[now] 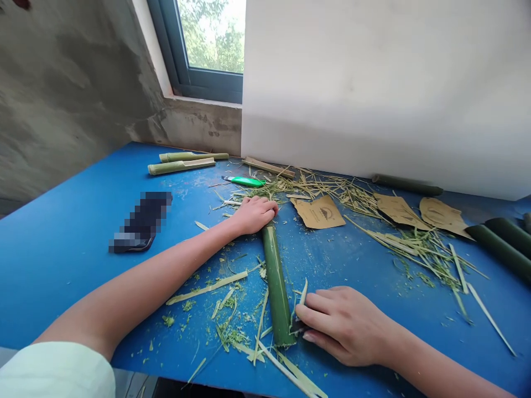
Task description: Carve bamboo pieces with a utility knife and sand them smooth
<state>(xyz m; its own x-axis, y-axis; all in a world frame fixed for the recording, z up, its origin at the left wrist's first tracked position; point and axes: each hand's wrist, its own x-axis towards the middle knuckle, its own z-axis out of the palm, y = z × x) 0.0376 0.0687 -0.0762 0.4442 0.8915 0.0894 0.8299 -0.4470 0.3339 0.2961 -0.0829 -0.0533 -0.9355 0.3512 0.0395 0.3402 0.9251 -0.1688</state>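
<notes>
A green bamboo tube [277, 284] lies on the blue table, one end toward me. My left hand [255, 214] is closed over its far end, fingers curled, hiding that end. Beside the near end, my right hand [340, 323] is closed on a small dark tool [297, 325] that touches the tube's right side. The fingers cover most of this tool, so its exact kind does not show. A pale bamboo strip [304, 291] sticks up by the fingertips. Shavings and split strips [215, 287] lie around the tube.
A green utility knife [244, 181] lies beyond my left hand. Two cut bamboo pieces [182, 165] are at the back left, and a phone [145, 221] at left. Brown paper pieces [319, 213], strip piles [431, 254] and dark bamboo tubes [501, 249] lie to the right.
</notes>
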